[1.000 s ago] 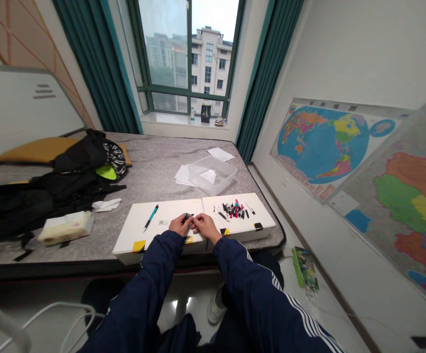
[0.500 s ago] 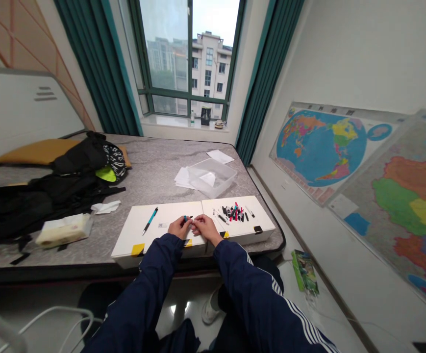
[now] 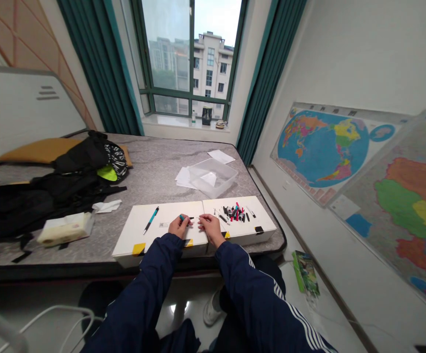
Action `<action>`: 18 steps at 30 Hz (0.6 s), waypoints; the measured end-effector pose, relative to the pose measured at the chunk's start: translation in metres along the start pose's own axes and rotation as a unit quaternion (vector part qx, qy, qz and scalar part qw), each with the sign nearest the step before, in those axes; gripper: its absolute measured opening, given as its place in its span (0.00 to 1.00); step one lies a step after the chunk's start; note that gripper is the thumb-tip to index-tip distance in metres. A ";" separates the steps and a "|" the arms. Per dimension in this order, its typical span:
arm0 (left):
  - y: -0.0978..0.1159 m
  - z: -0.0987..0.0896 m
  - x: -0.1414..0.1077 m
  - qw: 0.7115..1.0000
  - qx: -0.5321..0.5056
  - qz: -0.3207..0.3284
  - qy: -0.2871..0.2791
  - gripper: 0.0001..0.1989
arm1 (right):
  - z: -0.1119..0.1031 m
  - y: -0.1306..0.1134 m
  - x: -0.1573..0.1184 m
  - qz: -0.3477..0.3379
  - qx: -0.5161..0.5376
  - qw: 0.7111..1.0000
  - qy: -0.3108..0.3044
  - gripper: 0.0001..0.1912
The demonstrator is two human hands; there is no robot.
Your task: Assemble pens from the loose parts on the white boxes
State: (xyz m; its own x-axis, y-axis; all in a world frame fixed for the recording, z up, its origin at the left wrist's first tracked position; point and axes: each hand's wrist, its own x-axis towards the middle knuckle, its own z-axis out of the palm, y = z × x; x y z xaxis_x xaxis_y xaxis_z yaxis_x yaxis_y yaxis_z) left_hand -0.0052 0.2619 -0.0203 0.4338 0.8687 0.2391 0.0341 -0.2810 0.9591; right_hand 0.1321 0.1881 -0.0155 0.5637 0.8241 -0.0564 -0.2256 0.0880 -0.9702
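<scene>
Above the left white box [image 3: 142,235], my left hand [image 3: 178,227] is closed around a small teal-and-black pen part [image 3: 182,216], its dark end pointing right. A short gap to the right, my right hand [image 3: 211,228] hovers by the seam of the boxes with fingertips pinched. What they hold, if anything, is too small to make out. A teal-and-black pen [image 3: 151,220] lies on the left box. On the right white box [image 3: 262,211] is a pile of black, red and blue pen parts [image 3: 237,213], with several loose pieces around it.
Behind the boxes a clear plastic bin [image 3: 216,179] stands by white papers [image 3: 183,177] on the grey mattress [image 3: 154,162]. To the left lie a tissue pack [image 3: 65,228], a crumpled tissue [image 3: 107,206] and black bags [image 3: 62,191]. Wall maps [image 3: 323,147] hang at right.
My hands have moved apart. The right hand shifted slightly right, away from the left, which keeps the teal-and-black pen part. The pen and the pile have stayed put.
</scene>
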 end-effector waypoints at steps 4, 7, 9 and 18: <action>0.006 -0.005 0.001 0.999 -0.038 -0.015 -0.009 0.18 | 0.001 -0.001 -0.001 0.005 -0.005 1.000 -0.010 0.14; 0.008 -0.006 0.001 0.999 -0.048 -0.012 -0.011 0.17 | 0.000 -0.003 -0.003 0.017 -0.010 0.999 -0.043 0.15; 0.008 -0.005 0.000 0.998 -0.055 -0.007 -0.011 0.16 | -0.001 -0.004 -0.004 0.021 -0.012 0.998 -0.056 0.16; 0.008 -0.008 0.001 0.995 -0.086 -0.019 -0.034 0.15 | -0.002 -0.007 -0.006 0.017 -0.019 0.996 -0.083 0.16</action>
State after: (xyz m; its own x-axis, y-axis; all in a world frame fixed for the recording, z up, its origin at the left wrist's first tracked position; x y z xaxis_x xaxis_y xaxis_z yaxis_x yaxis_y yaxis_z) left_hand -0.0116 0.2638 -0.0116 0.4960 0.8456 0.1970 -0.1011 -0.1691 0.9804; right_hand 0.1316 0.1814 -0.0092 0.4163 0.9077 -0.0526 -0.2100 0.0396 -0.9769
